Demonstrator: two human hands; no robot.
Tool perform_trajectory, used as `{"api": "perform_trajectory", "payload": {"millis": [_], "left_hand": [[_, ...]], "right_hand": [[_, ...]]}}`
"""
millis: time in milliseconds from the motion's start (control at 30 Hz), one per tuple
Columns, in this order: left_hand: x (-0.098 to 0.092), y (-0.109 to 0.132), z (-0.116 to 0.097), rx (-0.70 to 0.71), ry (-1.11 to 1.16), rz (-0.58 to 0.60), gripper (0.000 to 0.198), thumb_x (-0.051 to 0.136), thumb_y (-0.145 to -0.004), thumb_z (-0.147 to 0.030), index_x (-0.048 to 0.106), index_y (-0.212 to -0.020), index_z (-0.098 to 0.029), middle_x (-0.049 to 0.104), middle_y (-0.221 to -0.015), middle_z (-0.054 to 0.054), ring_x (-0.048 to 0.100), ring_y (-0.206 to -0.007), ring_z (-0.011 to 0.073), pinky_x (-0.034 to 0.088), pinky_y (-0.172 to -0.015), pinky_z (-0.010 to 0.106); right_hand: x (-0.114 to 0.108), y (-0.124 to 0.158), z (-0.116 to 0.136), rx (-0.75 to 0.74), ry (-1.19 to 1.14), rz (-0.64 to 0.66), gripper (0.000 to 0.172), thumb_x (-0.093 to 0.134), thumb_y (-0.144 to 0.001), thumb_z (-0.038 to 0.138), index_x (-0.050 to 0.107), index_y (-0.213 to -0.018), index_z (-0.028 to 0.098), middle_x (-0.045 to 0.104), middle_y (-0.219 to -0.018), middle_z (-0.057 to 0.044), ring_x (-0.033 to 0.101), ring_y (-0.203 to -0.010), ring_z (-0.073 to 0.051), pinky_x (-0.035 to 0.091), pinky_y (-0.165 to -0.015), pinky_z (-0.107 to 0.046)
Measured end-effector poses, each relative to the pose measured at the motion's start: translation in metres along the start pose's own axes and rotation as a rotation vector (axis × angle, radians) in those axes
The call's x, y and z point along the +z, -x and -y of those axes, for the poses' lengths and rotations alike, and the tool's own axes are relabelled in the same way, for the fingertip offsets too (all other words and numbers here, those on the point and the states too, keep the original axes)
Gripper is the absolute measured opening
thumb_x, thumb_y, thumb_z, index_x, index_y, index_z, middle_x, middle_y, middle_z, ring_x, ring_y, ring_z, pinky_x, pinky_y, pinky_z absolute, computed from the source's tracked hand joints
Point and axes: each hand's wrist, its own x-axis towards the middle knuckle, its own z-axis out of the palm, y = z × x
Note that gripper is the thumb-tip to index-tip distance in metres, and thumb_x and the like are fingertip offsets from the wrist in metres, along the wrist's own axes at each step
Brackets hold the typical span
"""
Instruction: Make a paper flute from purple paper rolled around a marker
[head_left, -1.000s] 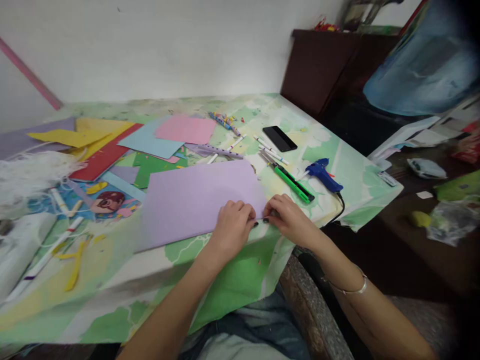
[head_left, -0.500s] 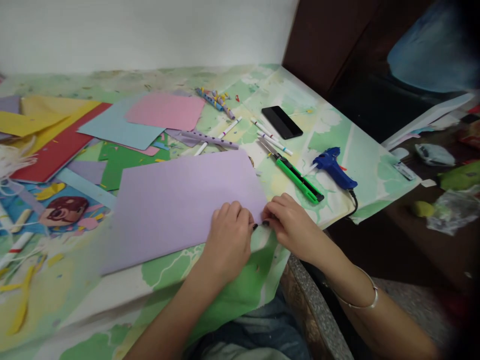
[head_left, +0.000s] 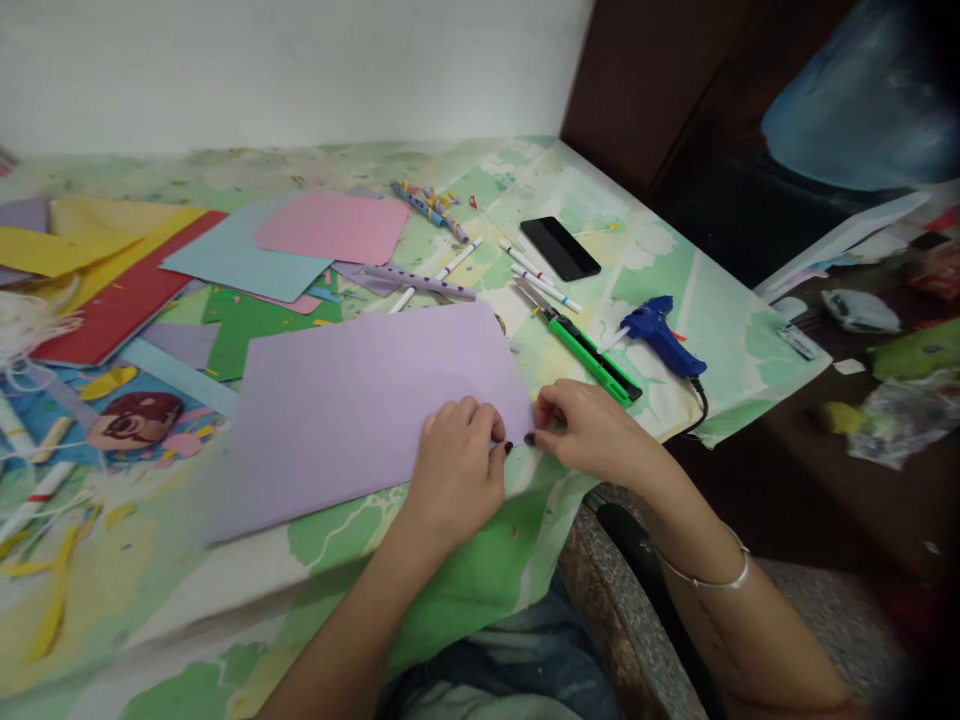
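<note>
A large lilac sheet (head_left: 360,400) of paper or thin foam lies flat on the table in front of me. My left hand (head_left: 461,462) rests on its near right part, fingers curled and thumb at the near edge. Just to the right, my right hand (head_left: 589,430) pinches at the sheet's near right corner with bent fingers and thumb. The two thumbs, with dark nails, are a short gap apart. Whatever lies under the curled fingers is hidden. A bracelet (head_left: 712,580) circles my right wrist.
Beyond my right hand lie a green utility knife (head_left: 592,355) with its blade out, a blue glue gun (head_left: 664,335) with a cord, and a black phone (head_left: 560,248). Several markers (head_left: 536,270) lie behind the sheet. Coloured sheets (head_left: 247,260) and scraps cover the left side.
My right hand's fingers have lifted and bent slightly at the corner, and its wrist has turned a little. My left hand has barely moved. The lilac sheet stays in place.
</note>
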Motion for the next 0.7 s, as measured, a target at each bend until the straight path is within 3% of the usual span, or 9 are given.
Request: {"api": "perform_trajectory", "payload": {"millis": [267,433,533,600,700], "left_hand": [[0.008,0.000,-0.003,-0.025,-0.072,-0.092,0.010,0.053,-0.082,-0.028,0.050,-0.078,-0.020,0.056,-0.084,0.004,0.049,-0.082,0.0217,0.034,-0.072,0.035],[0.009,-0.001,-0.004,-0.034,-0.108,-0.103,0.006,0.052,-0.080,-0.026,0.052,-0.079,-0.020,0.057,-0.084,0.004,0.050,-0.084,0.0224,0.035,-0.072,0.036],[0.008,-0.001,-0.005,-0.039,-0.119,-0.094,0.007,0.052,-0.080,-0.027,0.052,-0.080,-0.020,0.057,-0.085,0.004,0.051,-0.085,0.0229,0.035,-0.073,0.036],[0.008,-0.001,-0.006,-0.036,-0.117,-0.099,0.007,0.052,-0.080,-0.027,0.052,-0.081,-0.020,0.057,-0.085,0.004,0.051,-0.084,0.0229,0.036,-0.073,0.036],[0.007,0.000,-0.007,-0.046,-0.114,-0.110,0.007,0.052,-0.079,-0.026,0.050,-0.081,-0.020,0.057,-0.084,0.004,0.051,-0.083,0.0226,0.036,-0.072,0.037]], "right_hand": [[-0.001,0.004,-0.011,0.057,-0.131,-0.057,0.013,0.057,-0.063,0.007,0.056,-0.071,0.017,0.053,-0.064,0.002,0.046,-0.060,-0.011,0.030,-0.055,-0.023],[0.019,0.022,-0.011,-0.135,-0.146,-0.323,0.018,0.053,-0.066,0.002,0.058,-0.076,0.016,0.056,-0.076,-0.003,0.051,-0.075,-0.016,0.040,-0.067,-0.028],[0.043,0.039,-0.007,-0.314,-0.101,-0.514,0.026,0.046,-0.078,0.003,0.062,-0.095,0.014,0.060,-0.095,-0.010,0.052,-0.093,-0.021,0.044,-0.082,-0.036],[0.058,0.050,-0.005,-0.410,-0.042,-0.548,0.031,0.044,-0.084,0.008,0.058,-0.111,0.013,0.059,-0.109,-0.013,0.049,-0.105,-0.023,0.042,-0.090,-0.041],[0.072,0.061,-0.002,-0.398,0.036,-0.582,0.036,0.043,-0.088,0.011,0.053,-0.122,0.014,0.058,-0.119,-0.013,0.045,-0.114,-0.025,0.040,-0.095,-0.047]]}}
